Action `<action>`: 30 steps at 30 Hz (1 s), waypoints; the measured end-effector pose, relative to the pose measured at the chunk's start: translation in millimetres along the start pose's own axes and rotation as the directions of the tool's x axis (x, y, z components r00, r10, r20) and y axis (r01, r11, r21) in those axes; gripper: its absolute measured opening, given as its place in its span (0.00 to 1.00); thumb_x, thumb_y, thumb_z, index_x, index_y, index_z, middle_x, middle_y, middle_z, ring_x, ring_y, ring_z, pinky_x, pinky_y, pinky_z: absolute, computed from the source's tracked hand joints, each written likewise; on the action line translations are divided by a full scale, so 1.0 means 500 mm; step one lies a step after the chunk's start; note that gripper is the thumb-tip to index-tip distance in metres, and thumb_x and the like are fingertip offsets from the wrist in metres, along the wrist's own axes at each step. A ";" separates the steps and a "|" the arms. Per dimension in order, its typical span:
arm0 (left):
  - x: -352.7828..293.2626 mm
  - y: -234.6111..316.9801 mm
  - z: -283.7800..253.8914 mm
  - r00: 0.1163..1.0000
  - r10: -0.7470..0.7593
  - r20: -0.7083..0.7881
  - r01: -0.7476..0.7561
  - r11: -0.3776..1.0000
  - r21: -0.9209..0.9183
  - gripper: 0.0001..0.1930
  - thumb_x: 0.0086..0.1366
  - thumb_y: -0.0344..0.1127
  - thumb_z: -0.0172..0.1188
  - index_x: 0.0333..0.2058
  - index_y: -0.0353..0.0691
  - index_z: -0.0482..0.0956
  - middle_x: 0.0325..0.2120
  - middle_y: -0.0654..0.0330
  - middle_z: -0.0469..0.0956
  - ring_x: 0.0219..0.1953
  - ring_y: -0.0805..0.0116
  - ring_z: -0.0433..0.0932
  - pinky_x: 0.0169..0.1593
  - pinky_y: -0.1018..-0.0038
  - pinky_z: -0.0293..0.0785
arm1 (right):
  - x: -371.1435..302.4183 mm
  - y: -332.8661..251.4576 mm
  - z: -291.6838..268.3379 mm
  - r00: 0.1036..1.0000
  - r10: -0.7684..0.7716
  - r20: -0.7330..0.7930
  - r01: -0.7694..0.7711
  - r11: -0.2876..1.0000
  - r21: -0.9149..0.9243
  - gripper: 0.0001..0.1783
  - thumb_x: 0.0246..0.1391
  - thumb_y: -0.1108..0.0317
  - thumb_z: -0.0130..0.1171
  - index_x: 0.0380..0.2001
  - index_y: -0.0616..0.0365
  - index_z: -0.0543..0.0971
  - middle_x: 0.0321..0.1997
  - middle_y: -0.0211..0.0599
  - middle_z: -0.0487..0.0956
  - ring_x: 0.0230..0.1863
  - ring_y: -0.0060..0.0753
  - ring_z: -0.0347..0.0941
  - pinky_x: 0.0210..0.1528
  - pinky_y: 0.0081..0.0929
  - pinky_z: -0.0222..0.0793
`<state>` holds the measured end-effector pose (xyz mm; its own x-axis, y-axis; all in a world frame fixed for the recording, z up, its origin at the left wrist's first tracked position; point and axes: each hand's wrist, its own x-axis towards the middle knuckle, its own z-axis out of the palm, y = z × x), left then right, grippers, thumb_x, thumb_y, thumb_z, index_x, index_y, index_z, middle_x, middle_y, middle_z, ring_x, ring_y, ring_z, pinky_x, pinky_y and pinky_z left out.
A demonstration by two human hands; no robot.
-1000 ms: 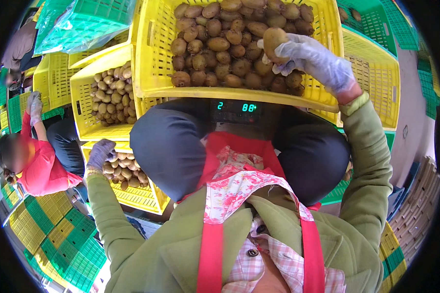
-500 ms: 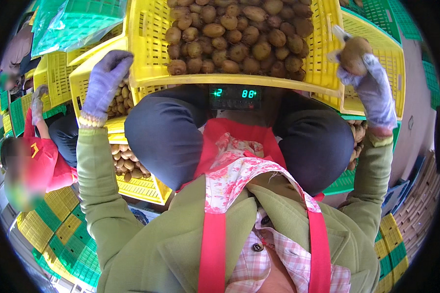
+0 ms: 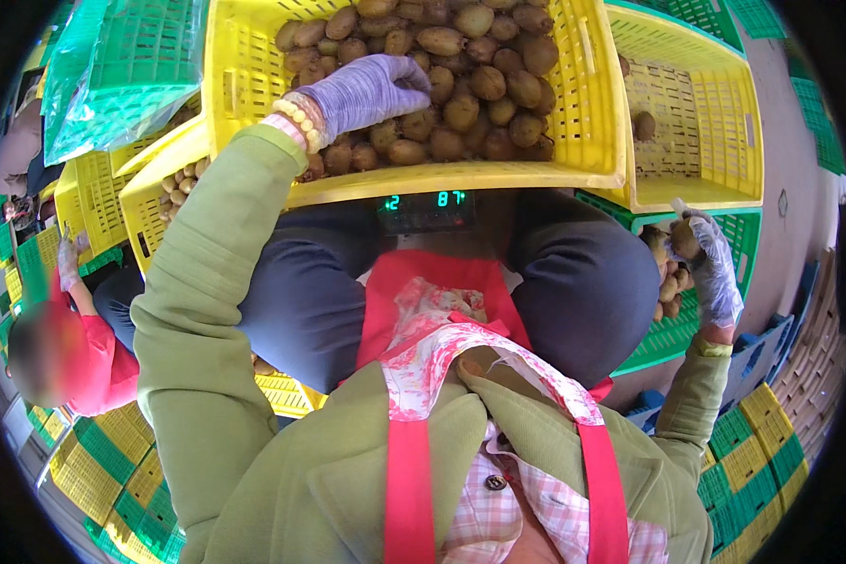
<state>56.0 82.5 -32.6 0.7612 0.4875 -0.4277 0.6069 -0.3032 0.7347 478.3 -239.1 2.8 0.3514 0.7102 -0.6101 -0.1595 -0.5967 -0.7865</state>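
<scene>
The kiwifruit [image 3: 684,240] in the right hand [image 3: 714,268] is a small brown oval with a dull, fuzzy skin, sitting at the right middle of the frame, pinched between the thumb and fingers of a thin translucent glove. It is held just above a green slatted crate [image 3: 696,329] that already has several kiwifruits [image 3: 665,287] along its left side; most of that crate is hidden behind the person's dark-trousered knee.

At the top centre, a large yellow slatted crate [image 3: 254,85] is heaped with brown kiwifruit [image 3: 479,89]. The left hand [image 3: 367,89], in a lilac glove with a bead bracelet at the wrist, lies palm down on the pile near the crate's left wall, fingers curled loosely over the fruit; whether it grips 1 cannot be told, since the fingertips are buried among them. The crate's far end is cut off by the top edge.

Under the crate's near rim, a dark scale display [image 3: 426,211] shows green glowing digits. To the upper right stands a second yellow crate [image 3: 714,141], nearly bare, with 1 kiwifruit [image 3: 643,125] inside. At the upper left, a green crate in clear plastic wrap [image 3: 122,75] is tilted over more yellow crates [image 3: 94,202]. A person in red [image 3: 75,362] crouches at the left edge, blurred.
</scene>
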 end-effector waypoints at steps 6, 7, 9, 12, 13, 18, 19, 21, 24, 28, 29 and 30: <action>0.005 0.093 0.034 0.988 -0.073 0.135 0.124 0.899 -0.421 0.17 0.70 0.46 0.54 0.50 0.42 0.77 0.34 0.62 0.78 0.39 0.74 0.78 0.46 0.77 0.75 | -0.006 -0.159 0.184 0.956 -0.271 0.117 0.280 0.957 -0.072 0.30 0.61 0.52 0.53 0.57 0.65 0.70 0.58 0.42 0.72 0.58 0.34 0.70 0.61 0.31 0.65; 0.007 0.099 0.040 0.987 -0.018 0.163 0.096 0.869 -0.486 0.18 0.71 0.48 0.51 0.52 0.44 0.75 0.38 0.60 0.77 0.40 0.71 0.78 0.47 0.74 0.76 | -0.004 -0.181 0.215 0.937 -0.309 0.163 0.320 0.946 -0.046 0.30 0.61 0.52 0.53 0.57 0.66 0.71 0.57 0.41 0.74 0.57 0.32 0.71 0.61 0.30 0.64; 0.000 0.115 0.057 0.976 -0.064 0.208 0.197 0.667 -0.719 0.23 0.69 0.51 0.52 0.55 0.42 0.72 0.42 0.55 0.76 0.43 0.66 0.78 0.46 0.71 0.78 | 0.010 -0.225 0.284 0.863 -0.416 0.288 0.457 0.884 -0.094 0.30 0.59 0.53 0.55 0.57 0.65 0.72 0.57 0.40 0.75 0.55 0.32 0.72 0.61 0.29 0.64; -0.013 0.121 0.044 0.964 -0.024 0.265 0.257 0.343 -0.903 0.30 0.68 0.57 0.51 0.60 0.42 0.66 0.51 0.50 0.72 0.48 0.60 0.77 0.47 0.64 0.79 | 0.052 -0.271 0.386 0.745 -0.459 0.485 0.600 0.778 -0.185 0.29 0.55 0.55 0.60 0.56 0.60 0.75 0.57 0.42 0.76 0.54 0.34 0.74 0.59 0.29 0.66; -0.029 0.124 0.034 0.974 -0.004 0.228 0.220 0.280 -0.934 0.30 0.69 0.57 0.50 0.60 0.42 0.65 0.51 0.50 0.72 0.48 0.60 0.77 0.47 0.63 0.79 | 0.077 -0.284 0.410 0.710 -0.446 0.545 0.623 0.758 -0.191 0.28 0.53 0.56 0.61 0.55 0.59 0.76 0.57 0.43 0.77 0.54 0.35 0.75 0.58 0.29 0.67; -0.126 0.045 -0.033 0.998 0.047 0.029 -0.005 0.607 -0.795 0.27 0.70 0.54 0.49 0.57 0.40 0.69 0.48 0.54 0.75 0.48 0.59 0.78 0.48 0.61 0.78 | 0.272 -0.222 0.509 0.655 -0.401 0.641 0.736 0.146 -0.661 0.28 0.49 0.63 0.64 0.55 0.54 0.76 0.48 0.48 0.80 0.49 0.47 0.78 0.51 0.33 0.74; -0.150 0.029 -0.045 1.000 -0.008 0.008 0.011 0.524 -0.852 0.26 0.70 0.53 0.49 0.55 0.39 0.70 0.47 0.53 0.76 0.47 0.59 0.78 0.47 0.62 0.78 | 0.284 -0.225 0.545 0.700 -0.277 0.659 0.687 0.009 -0.726 0.27 0.49 0.63 0.63 0.55 0.54 0.77 0.48 0.47 0.81 0.48 0.48 0.78 0.50 0.33 0.74; -0.186 0.003 -0.057 0.993 -0.114 -0.016 0.024 0.338 -0.941 0.24 0.69 0.52 0.50 0.51 0.37 0.73 0.43 0.52 0.78 0.45 0.58 0.79 0.44 0.63 0.79 | 0.340 -0.182 0.592 0.718 -0.191 0.670 0.637 -0.208 -0.742 0.25 0.43 0.64 0.67 0.48 0.55 0.81 0.43 0.45 0.83 0.46 0.46 0.80 0.48 0.34 0.76; -0.213 0.004 -0.062 0.979 -0.192 -0.064 -0.024 0.205 -0.978 0.22 0.70 0.51 0.50 0.47 0.36 0.76 0.40 0.51 0.79 0.42 0.60 0.80 0.40 0.64 0.79 | 0.406 -0.130 0.612 0.772 0.061 0.632 0.583 -0.464 -0.667 0.29 0.42 0.66 0.66 0.53 0.53 0.77 0.42 0.43 0.82 0.45 0.46 0.79 0.46 0.36 0.75; -0.219 0.031 -0.051 0.958 -0.230 -0.171 -0.120 0.220 -0.968 0.24 0.68 0.54 0.50 0.43 0.35 0.77 0.38 0.51 0.79 0.39 0.56 0.80 0.39 0.64 0.80 | 0.422 -0.120 0.623 0.738 0.105 0.667 0.583 -0.598 -0.551 0.29 0.41 0.66 0.65 0.52 0.51 0.78 0.41 0.41 0.83 0.45 0.43 0.80 0.46 0.35 0.75; -0.215 0.032 -0.050 0.959 -0.249 -0.138 -0.092 0.188 -0.978 0.25 0.68 0.55 0.50 0.42 0.35 0.78 0.36 0.52 0.79 0.37 0.57 0.80 0.37 0.65 0.80 | 0.421 -0.126 0.621 0.743 0.029 0.668 0.577 -0.533 -0.619 0.27 0.45 0.64 0.63 0.52 0.49 0.79 0.43 0.43 0.82 0.46 0.42 0.80 0.46 0.34 0.75; -0.211 0.029 -0.046 0.956 -0.258 -0.141 -0.098 0.173 -0.980 0.24 0.68 0.55 0.50 0.42 0.35 0.78 0.36 0.53 0.79 0.36 0.57 0.80 0.37 0.65 0.80 | 0.417 -0.142 0.621 0.743 -0.034 0.668 0.607 -0.386 -0.695 0.27 0.46 0.63 0.62 0.53 0.49 0.78 0.43 0.44 0.82 0.46 0.42 0.80 0.46 0.34 0.75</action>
<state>-20.7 45.5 35.2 0.5389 0.6599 -0.5236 -0.1939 0.7020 0.6852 276.5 67.5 -98.5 -0.3498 0.7976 -0.4913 0.9158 0.4017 0.0001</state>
